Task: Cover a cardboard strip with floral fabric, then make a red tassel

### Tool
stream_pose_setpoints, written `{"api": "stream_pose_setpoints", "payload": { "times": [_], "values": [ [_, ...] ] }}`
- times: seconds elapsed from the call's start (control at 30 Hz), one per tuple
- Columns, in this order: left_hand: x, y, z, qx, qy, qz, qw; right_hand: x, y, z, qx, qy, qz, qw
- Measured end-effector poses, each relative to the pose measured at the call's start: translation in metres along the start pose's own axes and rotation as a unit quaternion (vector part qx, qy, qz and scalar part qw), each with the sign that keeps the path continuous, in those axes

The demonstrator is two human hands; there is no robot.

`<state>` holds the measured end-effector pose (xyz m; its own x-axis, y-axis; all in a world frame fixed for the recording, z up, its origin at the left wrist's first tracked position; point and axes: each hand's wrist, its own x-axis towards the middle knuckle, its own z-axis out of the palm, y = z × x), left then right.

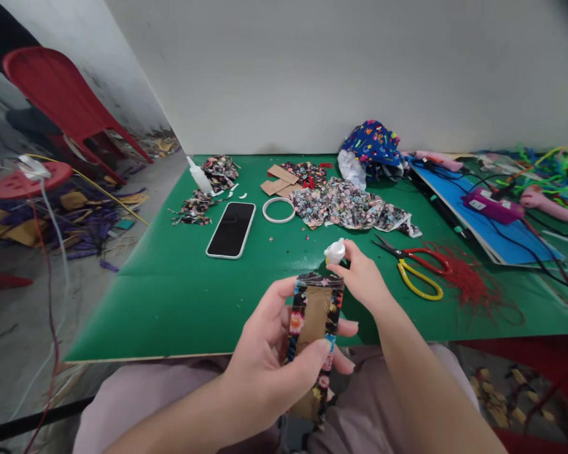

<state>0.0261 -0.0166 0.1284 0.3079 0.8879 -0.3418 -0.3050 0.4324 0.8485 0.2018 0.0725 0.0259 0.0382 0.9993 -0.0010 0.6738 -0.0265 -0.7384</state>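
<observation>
Left hand (265, 359) grips fabric-wrapped strip (315, 315), long axis upright; right hand (364, 277) pinches white bottle (334, 252).

One phone (231, 229), one ring (279, 210), one scissors (414, 265), two hands (269, 359) (363, 277).

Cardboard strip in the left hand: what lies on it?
Floral fabric covers both long edges of the cardboard strip; its middle is bare. The right hand holds a white bottle at its top end. The left hand hides its lower part.
</observation>
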Motion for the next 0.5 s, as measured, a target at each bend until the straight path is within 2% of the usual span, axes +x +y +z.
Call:
{"api": "stream_pose_setpoints", "payload": {
  "times": [0.2, 0.33, 0.4, 0.43, 0.47, 0.5],
  "values": [
    [0.001, 0.002, -0.002, 0.008, -0.010, 0.016, 1.000, -0.001, 0.002, -0.005, -0.037, -0.010, -0.005, 0.999],
    [0.002, 0.003, -0.002, 0.004, -0.018, 0.020, 1.000, -0.005, 0.003, -0.021, -0.020, 0.005, -0.015, 1.000],
    [0.002, 0.003, -0.002, 0.004, -0.019, 0.018, 1.000, -0.013, -0.003, -0.033, 0.001, 0.056, -0.023, 0.998],
    [0.003, 0.003, -0.001, 0.006, -0.018, 0.016, 1.000, -0.018, -0.008, -0.039, 0.019, 0.103, -0.035, 0.994],
    [0.003, 0.002, -0.001, 0.007, -0.016, 0.014, 1.000, -0.025, -0.016, -0.045, 0.041, 0.169, -0.047, 0.984],
    [0.004, 0.001, -0.001, 0.010, -0.014, 0.013, 1.000, -0.033, -0.025, -0.049, 0.059, 0.264, -0.063, 0.961]
  ]
}}
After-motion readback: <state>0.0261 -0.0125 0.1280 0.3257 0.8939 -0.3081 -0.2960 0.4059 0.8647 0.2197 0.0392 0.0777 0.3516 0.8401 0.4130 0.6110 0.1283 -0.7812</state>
